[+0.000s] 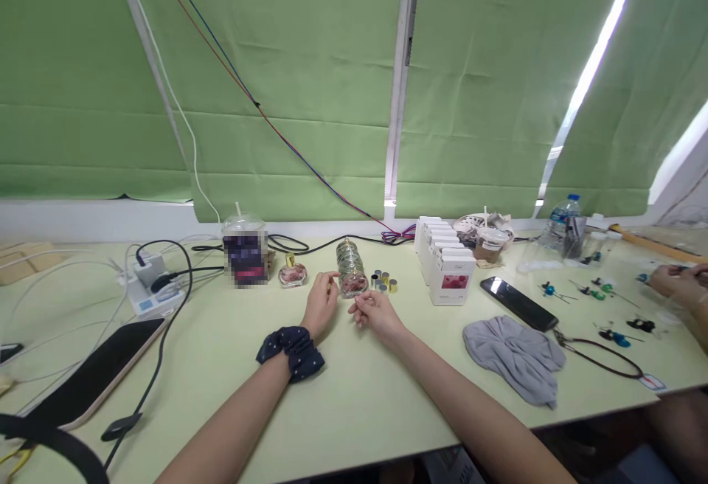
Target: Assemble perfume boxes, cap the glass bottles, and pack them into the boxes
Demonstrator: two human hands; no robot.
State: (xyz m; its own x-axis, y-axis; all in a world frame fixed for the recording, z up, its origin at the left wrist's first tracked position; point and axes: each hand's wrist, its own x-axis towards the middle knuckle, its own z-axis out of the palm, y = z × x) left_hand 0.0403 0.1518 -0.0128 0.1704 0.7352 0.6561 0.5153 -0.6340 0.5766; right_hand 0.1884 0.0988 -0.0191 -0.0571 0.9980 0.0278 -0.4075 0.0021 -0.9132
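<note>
A row of clear glass perfume bottles [349, 259] runs away from me at the middle of the table, the nearest one with pink at its base. Close to the row's left side, my left hand [321, 305] is closed around a small gold-coloured piece, mostly hidden by the fingers. My right hand [377, 313] lies just in front of the nearest bottle, its fingers loosely bent and apart, with nothing visible in them. Several small gold and grey caps [392, 285] stand right of the row. Off to the left stands a single pink perfume bottle [292, 275] with a gold neck.
White boxes [451, 282] stand lined up on the right, near a phone [518, 303] and grey cloth [514, 358]. A power strip [158, 299], cables and a tablet [99, 370] lie left. Another person's hand [680, 281] is at the far right, by small coloured parts.
</note>
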